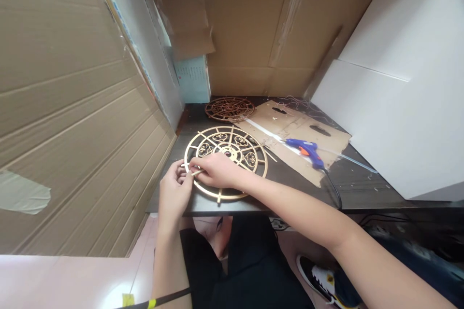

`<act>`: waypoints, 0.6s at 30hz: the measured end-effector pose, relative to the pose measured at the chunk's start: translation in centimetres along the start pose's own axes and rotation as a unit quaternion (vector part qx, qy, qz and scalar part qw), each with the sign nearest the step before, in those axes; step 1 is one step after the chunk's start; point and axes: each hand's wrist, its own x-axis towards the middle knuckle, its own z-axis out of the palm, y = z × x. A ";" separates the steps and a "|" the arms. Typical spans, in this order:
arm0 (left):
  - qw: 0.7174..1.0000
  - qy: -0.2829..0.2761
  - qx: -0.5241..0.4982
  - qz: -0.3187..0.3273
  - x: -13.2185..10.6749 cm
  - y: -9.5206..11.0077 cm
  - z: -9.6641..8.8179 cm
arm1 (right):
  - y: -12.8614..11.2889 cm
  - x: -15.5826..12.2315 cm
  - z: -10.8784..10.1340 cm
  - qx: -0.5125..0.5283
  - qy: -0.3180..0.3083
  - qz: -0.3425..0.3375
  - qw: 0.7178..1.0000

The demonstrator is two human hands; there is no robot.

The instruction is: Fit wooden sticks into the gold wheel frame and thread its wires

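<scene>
A round gold openwork disc [232,147] with scroll patterns lies flat on the dark table [357,186]. My left hand [175,192] and my right hand [216,169] meet at the disc's near left rim. Both pinch a thin gold stick [196,173] against the rim, fingers closed on it. My right forearm reaches in from the lower right across the table's front edge.
A second, darker openwork disc [229,108] lies further back. A blue and orange glue gun [307,149] rests on a cardboard sheet [290,130] to the right, its cord [332,186] trailing toward the front edge. Cardboard walls stand left and behind; white boxes [402,87] stand right.
</scene>
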 end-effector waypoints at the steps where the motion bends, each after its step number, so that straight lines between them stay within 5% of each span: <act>1: 1.000 0.000 0.000 0.000 0.0 0.0 0.0 | 0.0 0.0 0.0 -0.001 0.001 -0.001 1.000; 13: 1.000 0.002 0.022 0.018 0.2 -1.0 -0.2 | -0.3 0.1 -0.3 0.005 -0.011 0.018 1.000; 18: 1.000 -0.001 0.009 0.015 0.0 -0.7 -0.1 | 0.2 -0.1 0.1 0.076 0.030 -0.006 0.997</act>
